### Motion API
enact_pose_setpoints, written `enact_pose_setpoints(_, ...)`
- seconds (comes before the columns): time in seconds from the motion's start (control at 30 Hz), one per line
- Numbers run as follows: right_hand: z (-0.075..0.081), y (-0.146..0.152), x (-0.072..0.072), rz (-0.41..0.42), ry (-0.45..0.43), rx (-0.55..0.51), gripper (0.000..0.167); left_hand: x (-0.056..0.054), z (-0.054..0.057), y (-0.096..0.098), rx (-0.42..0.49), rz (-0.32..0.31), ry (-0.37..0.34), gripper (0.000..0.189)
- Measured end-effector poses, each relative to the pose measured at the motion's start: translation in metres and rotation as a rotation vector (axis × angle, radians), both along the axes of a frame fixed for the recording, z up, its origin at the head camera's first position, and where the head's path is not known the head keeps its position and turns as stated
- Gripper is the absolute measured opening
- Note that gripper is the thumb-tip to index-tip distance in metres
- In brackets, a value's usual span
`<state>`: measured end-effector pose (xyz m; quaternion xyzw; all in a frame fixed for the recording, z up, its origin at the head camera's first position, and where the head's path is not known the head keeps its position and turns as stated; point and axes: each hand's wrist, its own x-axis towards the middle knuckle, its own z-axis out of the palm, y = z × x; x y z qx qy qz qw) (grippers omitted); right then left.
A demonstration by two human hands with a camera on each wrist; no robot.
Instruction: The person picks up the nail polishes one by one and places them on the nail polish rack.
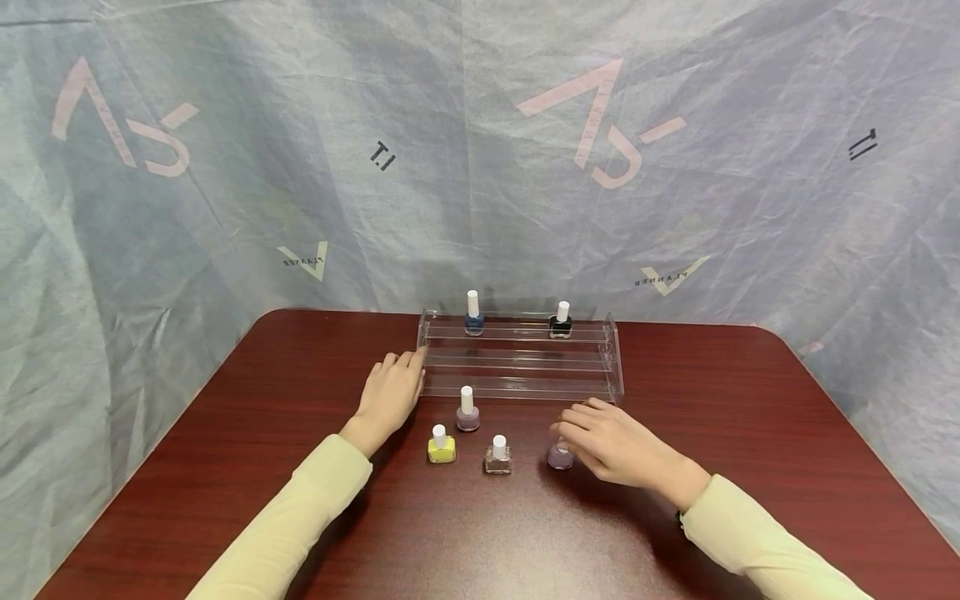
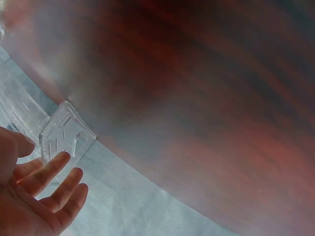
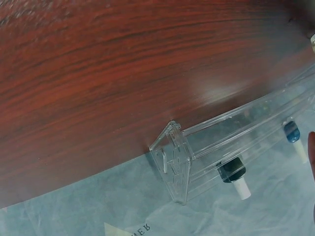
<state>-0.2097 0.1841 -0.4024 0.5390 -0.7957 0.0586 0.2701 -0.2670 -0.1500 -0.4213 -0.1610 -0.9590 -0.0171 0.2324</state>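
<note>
Touching the left edge of the rack (image 1: 517,364), left hand (image 1: 392,387) lies relaxed; right hand (image 1: 611,442), grip unclear, could brush the purple bottle (image 1: 558,458) over.

A reddish-brown wood-grain desk (image 1: 750,400) has rounded far corners and a pale glare toward its near edge. Behind it and along both sides hangs a creased grey-blue cloth (image 1: 427,67), printed with large pink marks (image 1: 600,108), small black letters (image 1: 382,156) and yellowish V shapes (image 1: 321,260) crossed by mirror-reversed "PLANNER".
</note>
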Motion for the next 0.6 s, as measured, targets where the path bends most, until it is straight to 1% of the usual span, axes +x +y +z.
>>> enact_pose_setpoints(0.17, 0.0011, -0.0003, 0.0006, 0.004, 0.005, -0.004, 0.011, 0.0001, 0.0003, 0.0004, 0.002, -0.003, -0.001, 0.039)
enact_pose_setpoints(0.27, 0.0022, -0.0004, 0.0019, -0.014, -0.001, 0.018, 0.009, 0.0005, 0.0006, 0.0004, 0.007, -0.003, -0.003, 0.039)
enact_pose_setpoints(0.43, 0.0020, -0.0002, 0.0023, -0.032, -0.008, 0.044, 0.008, 0.0005, 0.0005, 0.0005, 0.012, -0.008, 0.005, 0.039)
enact_pose_setpoints(0.6, -0.0005, 0.0004, 0.0009, -0.020, -0.003, 0.031, 0.008, 0.0005, 0.0003, 0.0004, 0.013, -0.007, 0.012, 0.039)
